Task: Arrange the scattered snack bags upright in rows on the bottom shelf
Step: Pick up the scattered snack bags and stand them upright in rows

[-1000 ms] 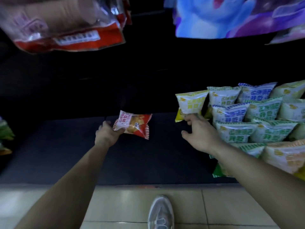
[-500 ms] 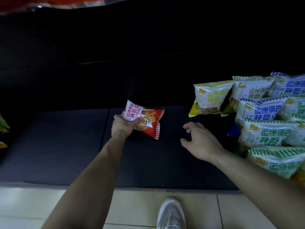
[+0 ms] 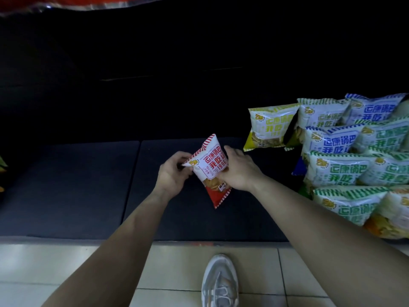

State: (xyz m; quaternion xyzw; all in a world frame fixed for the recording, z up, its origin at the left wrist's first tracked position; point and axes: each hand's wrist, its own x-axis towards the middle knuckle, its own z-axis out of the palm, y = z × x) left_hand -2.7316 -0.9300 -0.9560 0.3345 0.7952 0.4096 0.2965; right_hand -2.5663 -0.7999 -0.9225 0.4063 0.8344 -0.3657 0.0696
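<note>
Gripping red snack bag (image 3: 210, 171) w/ left hand (image 3: 173, 176) & right hand (image 3: 240, 171) over dark bottom shelf (image 3: 66, 185); pale tile floor (image 3: 309, 273) below.

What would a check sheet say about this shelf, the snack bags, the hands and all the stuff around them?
Surface: dark bottom shelf, two panels meeting at a seam.
Job's things: red snack bag held tilted above the shelf; yellow bag stands at the left end of the back row; green and blue bags stand leaning in rows at the right.
Clutter: nothing seen.
Grippers: left hand pinches the red snack bag's upper left corner; right hand grips its right side.
Cables: nothing seen.
Surroundings: tiled floor, one pale shoe, red packaging at the top edge.
</note>
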